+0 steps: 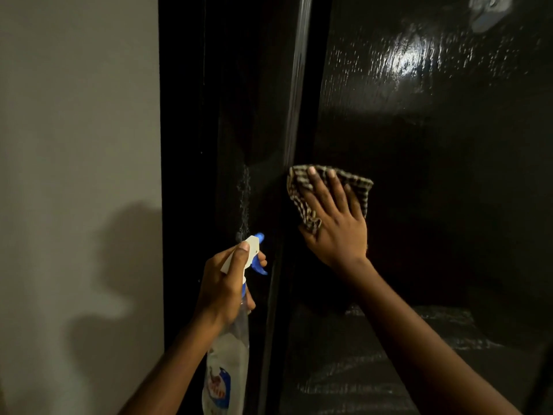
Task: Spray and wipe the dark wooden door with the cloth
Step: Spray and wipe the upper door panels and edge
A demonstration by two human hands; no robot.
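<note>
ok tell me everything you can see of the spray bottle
The spray bottle has a clear plastic body with a blue-and-red label low down, a white head, blue trigger and blue nozzle tip. It is roughly upright, nozzle toward the door. The left hand grips its neck, fingers on the trigger.

Near-black, glossy wood grain on the door (419, 205); cream-and-brown check on the cloth (299, 182); white head, blue trigger, clear body, blue-red label on the spray bottle (230, 348); pale grey wall (80, 115).

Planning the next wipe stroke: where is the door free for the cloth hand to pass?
Free: door panel right of and above the cloth. Crowded: leftward, where the left hand holds the spray bottle near the right hand.
</note>
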